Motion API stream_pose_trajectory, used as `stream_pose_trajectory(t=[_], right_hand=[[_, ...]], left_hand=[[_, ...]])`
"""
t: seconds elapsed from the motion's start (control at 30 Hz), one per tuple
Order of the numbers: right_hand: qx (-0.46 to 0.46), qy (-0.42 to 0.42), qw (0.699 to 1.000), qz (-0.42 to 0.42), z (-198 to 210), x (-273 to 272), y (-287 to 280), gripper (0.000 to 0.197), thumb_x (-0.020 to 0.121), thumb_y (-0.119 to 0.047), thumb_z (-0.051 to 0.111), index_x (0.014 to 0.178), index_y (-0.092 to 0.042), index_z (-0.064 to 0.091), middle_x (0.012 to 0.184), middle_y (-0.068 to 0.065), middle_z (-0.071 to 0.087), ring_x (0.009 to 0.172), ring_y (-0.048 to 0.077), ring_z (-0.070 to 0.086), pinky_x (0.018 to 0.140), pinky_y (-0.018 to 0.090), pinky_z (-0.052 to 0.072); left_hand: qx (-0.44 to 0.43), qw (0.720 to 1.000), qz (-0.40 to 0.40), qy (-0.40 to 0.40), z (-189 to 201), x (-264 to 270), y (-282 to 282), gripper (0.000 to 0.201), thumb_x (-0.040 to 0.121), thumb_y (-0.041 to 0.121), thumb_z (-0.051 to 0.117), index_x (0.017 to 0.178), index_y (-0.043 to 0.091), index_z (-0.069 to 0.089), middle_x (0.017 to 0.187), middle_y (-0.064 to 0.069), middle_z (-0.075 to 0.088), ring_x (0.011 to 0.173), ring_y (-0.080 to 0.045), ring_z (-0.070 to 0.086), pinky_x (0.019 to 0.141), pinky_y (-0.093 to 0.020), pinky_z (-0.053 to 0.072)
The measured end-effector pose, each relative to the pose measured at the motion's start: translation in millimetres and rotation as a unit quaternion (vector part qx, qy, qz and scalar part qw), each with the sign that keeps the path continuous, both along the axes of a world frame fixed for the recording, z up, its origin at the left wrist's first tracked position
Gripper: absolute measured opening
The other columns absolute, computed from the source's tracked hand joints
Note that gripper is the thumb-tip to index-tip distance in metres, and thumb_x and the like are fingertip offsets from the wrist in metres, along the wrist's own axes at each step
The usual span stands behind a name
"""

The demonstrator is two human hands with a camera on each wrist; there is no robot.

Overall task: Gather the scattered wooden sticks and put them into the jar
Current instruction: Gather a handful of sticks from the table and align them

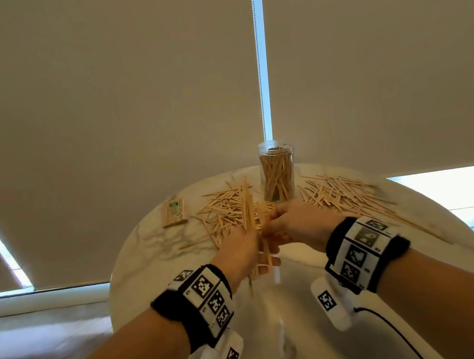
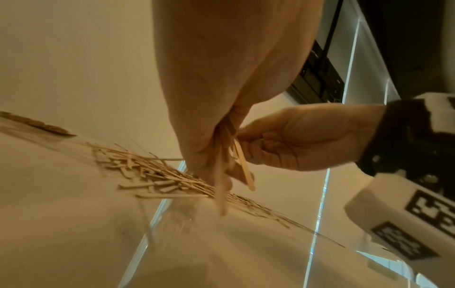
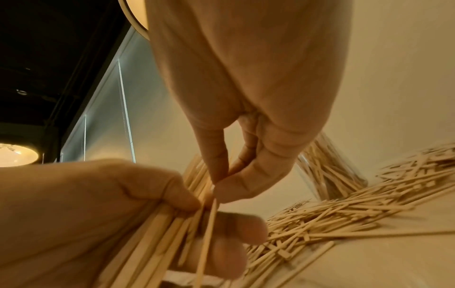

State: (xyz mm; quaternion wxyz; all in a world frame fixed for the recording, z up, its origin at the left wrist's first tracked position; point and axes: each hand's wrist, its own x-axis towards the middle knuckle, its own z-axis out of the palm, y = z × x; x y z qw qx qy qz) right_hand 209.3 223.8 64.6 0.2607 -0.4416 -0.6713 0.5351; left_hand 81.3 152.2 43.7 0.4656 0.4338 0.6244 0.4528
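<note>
On the round marble table (image 1: 152, 282) stands a clear jar (image 1: 277, 173), open-topped and partly filled with wooden sticks. Loose sticks lie in one pile left of the jar (image 1: 222, 212) and another to its right (image 1: 344, 194). My left hand (image 1: 257, 249) grips a bundle of sticks (image 1: 247, 205) upright in front of the jar. My right hand (image 1: 278, 219) meets it there. In the right wrist view my right hand (image 3: 216, 183) pinches a single stick (image 3: 206, 243) between thumb and forefinger, against the bundle (image 3: 152, 243) in my left hand (image 3: 98, 214). The jar (image 3: 329, 171) stands just behind.
A small wrapped packet of sticks (image 1: 174, 213) lies at the table's far left. Closed roller blinds (image 1: 97, 107) hang right behind the table. The near part of the tabletop (image 1: 278, 310) is bare and glossy. Wooden floor shows on both sides.
</note>
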Motion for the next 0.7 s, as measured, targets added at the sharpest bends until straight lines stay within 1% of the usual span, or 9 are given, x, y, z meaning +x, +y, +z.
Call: stream_pose_trajectory(t=[0.03, 0.13, 0.23, 0.3, 0.4, 0.47, 0.57, 0.63, 0.7], right_hand=[[0.009, 0.003, 1.0, -0.006, 0, -2, 0, 0.019, 0.086, -0.002, 0.071, 0.102, 0.009, 0.068, 0.095, 0.023, 0.074, 0.077, 0.025, 0.07, 0.08, 0.037, 0.062], [0.048, -0.018, 0.999, -0.016, 0, 0, 2, 0.015, 0.087, -0.008, 0.074, 0.096, 0.004, 0.07, 0.078, 0.007, 0.072, 0.068, 0.015, 0.063, 0.062, 0.025, 0.055], [0.097, -0.06, 0.993, -0.005, 2, 4, 5, 0.017, 0.086, -0.016, 0.076, 0.095, -0.003, 0.071, 0.074, -0.002, 0.07, 0.068, 0.011, 0.06, 0.06, 0.027, 0.049], [0.085, -0.039, 0.995, -0.02, 5, 4, 7, 0.026, 0.09, -0.027, 0.072, 0.109, -0.009, 0.068, 0.089, -0.001, 0.071, 0.078, 0.014, 0.065, 0.069, 0.029, 0.055], [0.059, 0.056, 0.994, -0.075, 16, 5, 18, 0.065, 0.088, -0.059, 0.064, 0.138, -0.025, 0.042, 0.122, 0.005, 0.063, 0.103, 0.024, 0.068, 0.087, 0.042, 0.06], [0.097, 0.069, 0.99, -0.078, 24, 6, 20, 0.057, 0.092, -0.052, 0.061, 0.139, -0.026, 0.041, 0.124, 0.008, 0.063, 0.107, 0.026, 0.068, 0.091, 0.049, 0.058], [0.129, 0.012, 0.99, -0.051, 32, 8, 16, 0.023, 0.102, -0.022, 0.051, 0.116, -0.006, 0.06, 0.101, 0.011, 0.072, 0.088, 0.023, 0.072, 0.087, 0.046, 0.059], [0.127, 0.016, 0.99, -0.05, 33, 11, 15, 0.028, 0.104, -0.02, 0.045, 0.105, -0.002, 0.066, 0.095, 0.012, 0.074, 0.084, 0.023, 0.07, 0.089, 0.048, 0.058], [0.169, 0.0, 0.983, -0.069, 34, 15, 15, 0.034, 0.103, -0.025, 0.042, 0.097, -0.007, 0.07, 0.096, 0.01, 0.073, 0.086, 0.023, 0.067, 0.091, 0.047, 0.056]], left_hand=[[0.011, 1.0, 0.006, -0.005, 0, 3, 0, 0.029, 0.105, 0.021, 0.037, 0.118, 0.009, 0.059, 0.093, -0.017, 0.074, 0.074, -0.028, 0.073, 0.063, -0.033, 0.057], [0.018, 0.998, 0.031, -0.05, 0, 7, 2, 0.024, 0.104, 0.017, 0.035, 0.117, 0.011, 0.055, 0.075, -0.01, 0.061, 0.056, -0.018, 0.058, 0.057, -0.033, 0.057], [0.016, 0.999, 0.016, -0.043, 0, 8, 5, 0.02, 0.103, 0.016, 0.035, 0.105, 0.019, 0.054, 0.067, -0.002, 0.046, 0.049, -0.011, 0.042, 0.046, -0.026, 0.045], [0.005, 0.999, 0.01, -0.036, 0, 8, 8, 0.016, 0.101, 0.018, 0.036, 0.097, 0.017, 0.051, 0.061, 0.002, 0.041, 0.043, -0.01, 0.034, 0.041, -0.023, 0.032], [-0.021, 0.999, -0.025, 0.0, 5, 6, 9, 0.015, 0.096, 0.025, 0.04, 0.083, 0.018, 0.043, 0.052, 0.005, 0.036, 0.04, -0.01, 0.026, 0.041, -0.022, 0.022], [-0.022, 0.997, -0.074, 0.031, 7, 8, 8, 0.02, 0.092, 0.034, 0.043, 0.079, 0.02, 0.04, 0.054, 0.005, 0.034, 0.043, -0.012, 0.024, 0.044, -0.023, 0.019], [0.003, 0.991, -0.124, 0.042, 6, 14, 4, 0.042, 0.098, 0.053, 0.047, 0.074, 0.02, 0.038, 0.054, 0.005, 0.032, 0.044, -0.013, 0.025, 0.043, -0.022, 0.024], [0.034, 0.986, -0.147, 0.067, 4, 15, 3, 0.047, 0.098, 0.058, 0.048, 0.075, 0.018, 0.04, 0.054, 0.003, 0.036, 0.044, -0.013, 0.031, 0.043, -0.024, 0.033], [0.06, 0.982, -0.155, 0.093, 3, 15, 4, 0.044, 0.1, 0.054, 0.048, 0.078, 0.017, 0.043, 0.053, 0.003, 0.041, 0.044, -0.013, 0.036, 0.045, -0.027, 0.04]])
